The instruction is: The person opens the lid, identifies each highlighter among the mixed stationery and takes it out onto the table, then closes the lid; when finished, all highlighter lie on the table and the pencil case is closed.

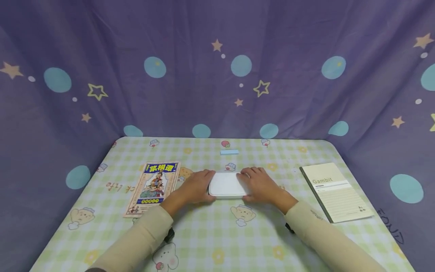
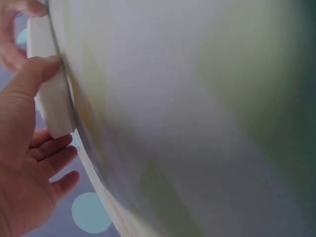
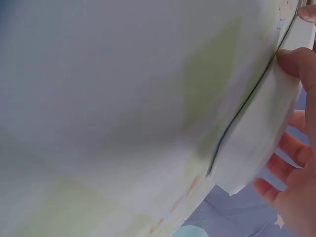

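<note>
A flat white box (image 1: 227,182) with rounded corners lies on the table in the middle of the head view. My left hand (image 1: 198,187) grips its left end, the thumb on the near side and the fingers round the end. From the other end, my right hand (image 1: 260,186) holds it the same way, with some fingers over the far corner. In the left wrist view the thumb presses the side of the box (image 2: 52,98). The right wrist view shows the box's long side (image 3: 252,133) with a dark line along its bottom edge.
An illustrated booklet (image 1: 158,183) lies left, beside my left forearm. To the right is a cream notebook (image 1: 334,192) with a dark spine. A small light-blue bar (image 1: 229,152) sits behind the box. The checked tablecloth (image 1: 217,234) ends at a purple curtain (image 1: 204,102).
</note>
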Action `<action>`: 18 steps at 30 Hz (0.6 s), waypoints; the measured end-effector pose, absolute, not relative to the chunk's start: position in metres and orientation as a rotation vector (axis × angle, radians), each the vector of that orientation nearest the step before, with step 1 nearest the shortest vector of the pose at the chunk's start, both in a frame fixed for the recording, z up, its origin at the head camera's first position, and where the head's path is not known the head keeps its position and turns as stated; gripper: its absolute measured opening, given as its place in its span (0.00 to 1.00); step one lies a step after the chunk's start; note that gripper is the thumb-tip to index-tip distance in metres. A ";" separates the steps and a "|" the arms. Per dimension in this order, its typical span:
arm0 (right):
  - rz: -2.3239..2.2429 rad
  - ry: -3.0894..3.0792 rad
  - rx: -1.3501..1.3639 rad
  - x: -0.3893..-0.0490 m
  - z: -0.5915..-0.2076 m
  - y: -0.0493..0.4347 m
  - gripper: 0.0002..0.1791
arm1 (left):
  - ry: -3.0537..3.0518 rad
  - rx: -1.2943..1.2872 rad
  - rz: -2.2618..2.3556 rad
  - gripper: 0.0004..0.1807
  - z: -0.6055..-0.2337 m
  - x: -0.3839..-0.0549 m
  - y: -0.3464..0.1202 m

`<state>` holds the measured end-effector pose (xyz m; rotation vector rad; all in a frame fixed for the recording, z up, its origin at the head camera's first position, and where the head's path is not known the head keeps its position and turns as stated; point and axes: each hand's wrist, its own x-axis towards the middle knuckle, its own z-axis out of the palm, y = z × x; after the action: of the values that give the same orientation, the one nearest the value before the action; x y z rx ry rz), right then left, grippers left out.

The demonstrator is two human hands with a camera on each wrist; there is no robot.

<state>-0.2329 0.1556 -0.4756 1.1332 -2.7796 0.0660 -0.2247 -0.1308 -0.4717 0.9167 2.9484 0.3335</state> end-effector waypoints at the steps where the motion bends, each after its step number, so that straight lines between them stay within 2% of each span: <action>1: 0.062 -2.772 1.133 -0.234 -0.475 0.155 0.43 | 2.958 0.924 0.323 0.52 -0.472 -0.225 -0.131; 18: 0.022 -2.692 1.234 -0.245 -0.478 0.157 0.43 | 3.032 1.022 0.110 0.51 -0.474 -0.230 -0.126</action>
<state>-0.2449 0.1574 -0.4784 1.2338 -2.6923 0.0219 -0.2301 -0.1262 -0.4740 1.0223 3.0321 0.1101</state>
